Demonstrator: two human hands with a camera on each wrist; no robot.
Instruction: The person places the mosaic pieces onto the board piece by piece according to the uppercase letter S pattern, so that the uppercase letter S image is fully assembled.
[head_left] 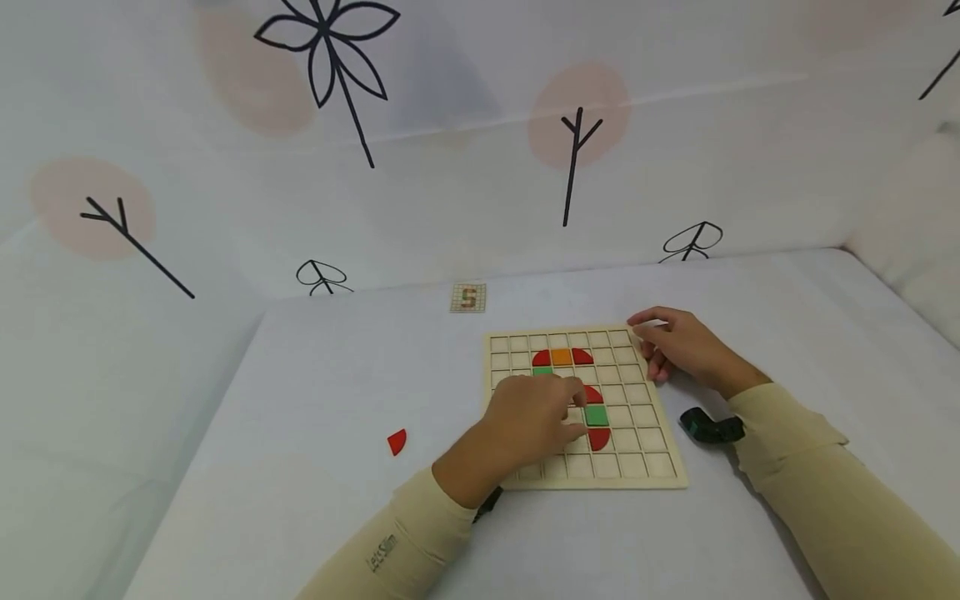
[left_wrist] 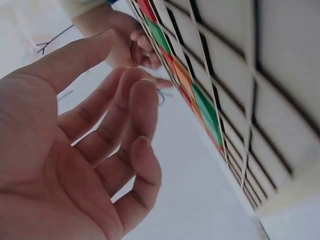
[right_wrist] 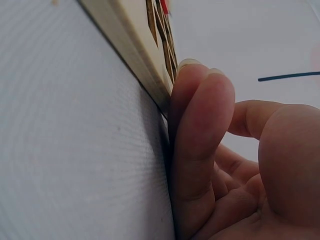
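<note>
A square wooden grid board (head_left: 656, 442) lies on the white table, with red quarter-round, green square and orange square pieces set in its cells. Over its left half hovers my left hand (head_left: 528, 417), fingers loosely bent; the left wrist view shows nothing between the thumb and fingers (left_wrist: 142, 110). That hand hides part of the board. At the board's far right corner is my right hand (head_left: 686, 350), its fingertips touching the edge. Up close, two bent fingers (right_wrist: 200, 120) lie against the board's wooden side. One green piece (head_left: 596, 415) sits between two red ones right of my left hand.
A loose red quarter-round piece (head_left: 397, 442) lies on the table left of the board. Behind the board is a small card (head_left: 468, 297) printed with a grid and an S-like figure. A printed cloth (head_left: 465, 192) rises at the back. A black strap device (head_left: 711, 427) is by my right wrist.
</note>
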